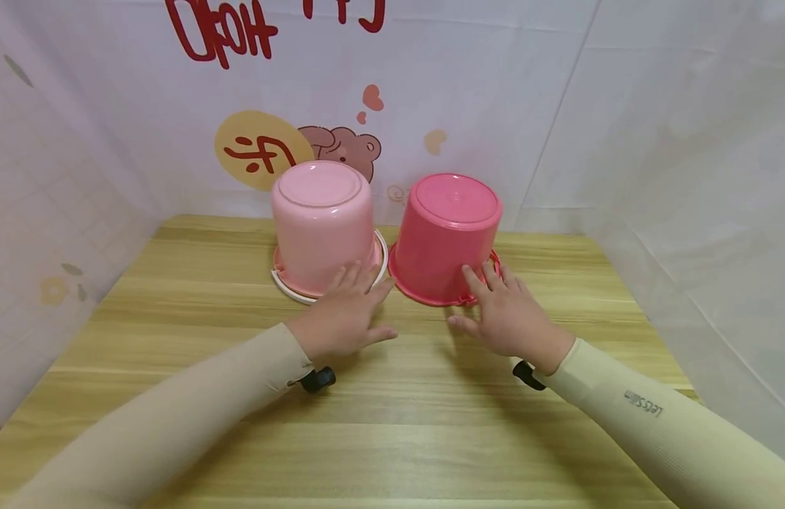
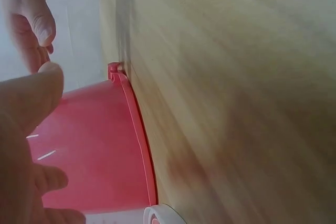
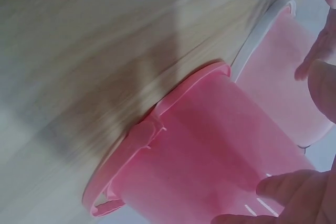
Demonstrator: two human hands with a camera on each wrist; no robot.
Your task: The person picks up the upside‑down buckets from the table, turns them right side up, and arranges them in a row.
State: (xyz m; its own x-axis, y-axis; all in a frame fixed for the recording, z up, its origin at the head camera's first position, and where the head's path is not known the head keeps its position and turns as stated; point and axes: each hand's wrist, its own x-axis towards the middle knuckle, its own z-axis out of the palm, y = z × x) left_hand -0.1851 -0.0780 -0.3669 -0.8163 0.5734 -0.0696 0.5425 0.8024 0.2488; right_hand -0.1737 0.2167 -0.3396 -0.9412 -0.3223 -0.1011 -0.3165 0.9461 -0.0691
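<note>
Two buckets stand upside down side by side at the back of the table. On the left is the pale pink bucket (image 1: 321, 237), a white handle (image 1: 384, 261) lying round its rim; on the right is the deep pink bucket (image 1: 440, 247). My left hand (image 1: 341, 314), fingers spread, is in front of the pale bucket and overlaps its lower rim in the head view. With its fingers also spread, my right hand (image 1: 510, 318) is at the front right of the deep pink bucket (image 3: 194, 150), near the handle joint (image 3: 144, 132). Neither hand grips anything.
The wooden table (image 1: 418, 424) runs back to a white printed cloth (image 1: 494, 85) with red characters and a bear. Cloth walls also hang at the left (image 1: 61, 177) and right (image 1: 685, 177). A black strap device (image 1: 319, 379) sits at the left wrist, another (image 1: 528, 375) at the right.
</note>
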